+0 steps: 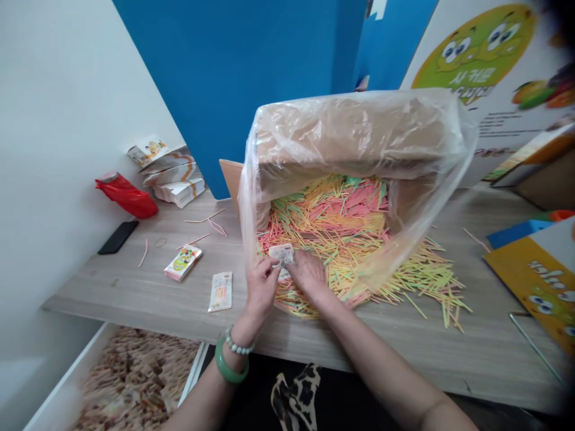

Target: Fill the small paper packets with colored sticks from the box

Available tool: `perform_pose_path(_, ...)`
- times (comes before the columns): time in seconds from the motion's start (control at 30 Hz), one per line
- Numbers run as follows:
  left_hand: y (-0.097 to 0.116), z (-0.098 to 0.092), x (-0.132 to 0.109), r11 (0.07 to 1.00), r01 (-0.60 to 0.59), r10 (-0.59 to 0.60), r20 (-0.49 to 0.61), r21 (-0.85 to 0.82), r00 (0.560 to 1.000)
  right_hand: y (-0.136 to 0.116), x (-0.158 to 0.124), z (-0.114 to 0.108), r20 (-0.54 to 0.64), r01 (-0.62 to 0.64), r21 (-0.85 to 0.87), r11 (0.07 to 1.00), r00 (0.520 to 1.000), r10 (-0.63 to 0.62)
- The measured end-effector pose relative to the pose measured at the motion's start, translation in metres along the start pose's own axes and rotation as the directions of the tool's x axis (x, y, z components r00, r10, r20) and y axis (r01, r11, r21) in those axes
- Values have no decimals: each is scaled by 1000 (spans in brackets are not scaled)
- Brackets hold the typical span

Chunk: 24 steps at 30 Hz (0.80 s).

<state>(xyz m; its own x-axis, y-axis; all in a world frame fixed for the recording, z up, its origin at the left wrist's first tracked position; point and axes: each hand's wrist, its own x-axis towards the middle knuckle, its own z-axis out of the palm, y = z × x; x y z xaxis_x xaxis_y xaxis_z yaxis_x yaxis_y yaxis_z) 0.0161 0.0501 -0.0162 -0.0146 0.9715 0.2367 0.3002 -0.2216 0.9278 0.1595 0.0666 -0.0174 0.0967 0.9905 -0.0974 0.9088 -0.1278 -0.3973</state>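
Observation:
A small white printed packet is held upright between my hands, just above a heap of thin coloured sticks. My left hand pinches the packet's left side with thumb and fingers. At the packet's right edge, my right hand has its fingers curled together against it. What those fingertips hold is hidden. The sticks, pink, yellow, orange and green, spill out of a cardboard box lying on its side, lined with a clear plastic bag. A similar flat packet lies on the table to the left.
On the left are a small printed carton, a black phone, a red plastic-wrapped thing and stacked flat cartons. An open drawer full of packets sits below. A yellow printed box stands at right.

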Motion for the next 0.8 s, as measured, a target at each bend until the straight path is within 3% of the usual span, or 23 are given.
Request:
perform_pose_path(0.13,-5,-3,1,999,35,-34,-31,5,999,1,3,2,15,-39,97,995,999,38)
perform_pose_path(0.27,-4,-4,5,999,50,-50,-39,5,998,14,2,7,-110,-20,349,937,992,62)
perform_pose_path(0.33,-2,0,8,992,104,-109,-77,-67,991,18,0,10,-135,4,569,822,987,88)
perform_pose_path(0.4,-1,6,11,963,180,-199,-83,-199,976,20,-4,11,-79,31,780,625,996,49)
perform_pose_path(0.47,1,12,12,899,279,-281,43,-339,959,21,-10,9,0,26,906,422,998,-63)
perform_pose_path(0.53,2,16,13,808,398,-337,214,-434,917,25,-15,1,55,22,930,366,978,-200)
perform_pose_path(0.57,2,17,12,761,450,-363,267,-468,893,30,-16,-5,66,44,909,414,967,-248)
perform_pose_path(0.63,3,18,11,685,506,-420,282,-525,862,46,-12,-23,49,136,762,633,962,-267)
perform_pose_path(0.7,4,19,10,644,514,-450,263,-567,853,67,-1,-42,-48,169,423,890,985,-165)
perform_pose_path(0.73,4,19,9,634,515,-453,263,-577,852,76,7,-51,-102,120,199,973,990,-101)
perform_pose_path(0.8,6,21,6,626,519,-452,271,-582,850,90,22,-63,-113,10,-138,990,993,-26)
